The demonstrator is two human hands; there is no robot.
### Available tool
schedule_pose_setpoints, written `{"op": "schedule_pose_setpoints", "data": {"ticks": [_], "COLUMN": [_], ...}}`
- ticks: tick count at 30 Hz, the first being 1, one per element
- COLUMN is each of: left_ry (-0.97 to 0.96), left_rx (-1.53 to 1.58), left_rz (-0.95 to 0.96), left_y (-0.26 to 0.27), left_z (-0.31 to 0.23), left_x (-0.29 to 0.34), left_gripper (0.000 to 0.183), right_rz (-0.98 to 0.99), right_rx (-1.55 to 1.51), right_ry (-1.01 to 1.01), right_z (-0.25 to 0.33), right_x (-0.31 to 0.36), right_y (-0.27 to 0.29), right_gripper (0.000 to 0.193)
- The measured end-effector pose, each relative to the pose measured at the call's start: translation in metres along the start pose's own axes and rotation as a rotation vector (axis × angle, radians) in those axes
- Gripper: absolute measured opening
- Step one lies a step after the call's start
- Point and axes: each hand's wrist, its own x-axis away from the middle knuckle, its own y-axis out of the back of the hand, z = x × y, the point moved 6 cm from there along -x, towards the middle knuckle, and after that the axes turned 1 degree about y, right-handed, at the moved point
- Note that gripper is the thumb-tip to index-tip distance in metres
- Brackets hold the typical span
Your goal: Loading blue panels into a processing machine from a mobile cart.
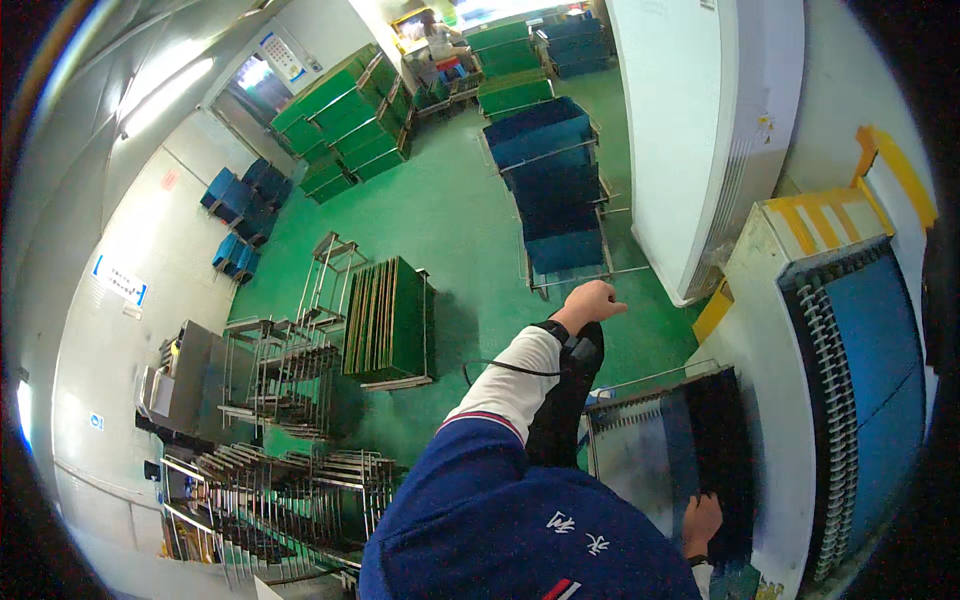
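My left hand is raised in front of me over the green floor, its fingers curled in and nothing visible in them. A dark strap with a thin black cable is around that wrist. My right hand is lower and to the right, against a dark panel in a low metal rack. Its fingers are bent against the panel; whatever they grip is hidden. A slotted strip runs along the rack's far side, and a blue band lies beside the dark panel.
At right stands a machine with a row of rollers beside a blue surface. Ahead is a cart of dark blue panels. Left are green boards in a rack and several metal racks. Farther off, a person sits by green stacks.
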Motion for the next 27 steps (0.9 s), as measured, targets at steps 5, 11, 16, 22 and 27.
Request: {"op": "schedule_pose_setpoints", "data": {"ticks": [5, 11, 16, 22, 27], "left_ry": [0.040, 0.043, 0.032, -0.019, -0.016], "left_rx": [-0.013, -0.017, -0.016, 0.010, -0.007], "left_rz": [0.024, 0.038, 0.013, -0.029, -0.044], "left_y": [-0.001, -0.006, -0.006, -0.004, 0.006], "left_z": [-0.005, -0.003, -0.015, -0.018, -0.013], "left_x": [-0.006, -0.008, -0.007, -0.004, 0.009], "left_gripper": [0.042, 0.048, 0.043, 0.041, 0.041], "right_rz": [-0.049, 0.150, 0.018, -0.029, -0.038], "right_rx": [-0.060, 0.006, -0.006, -0.038, -0.045], "right_ry": [0.016, -0.100, -0.043, -0.017, 0.014], "right_z": [-0.005, -0.002, -0.001, -0.003, 0.012], "right_x": [0.003, -0.002, 0.001, 0.009, 0.004], "right_y": [-0.004, 0.002, 0.003, -0.010, -0.002], "right_gripper": [0.024, 0.030, 0.025, 0.023, 0.023]}}
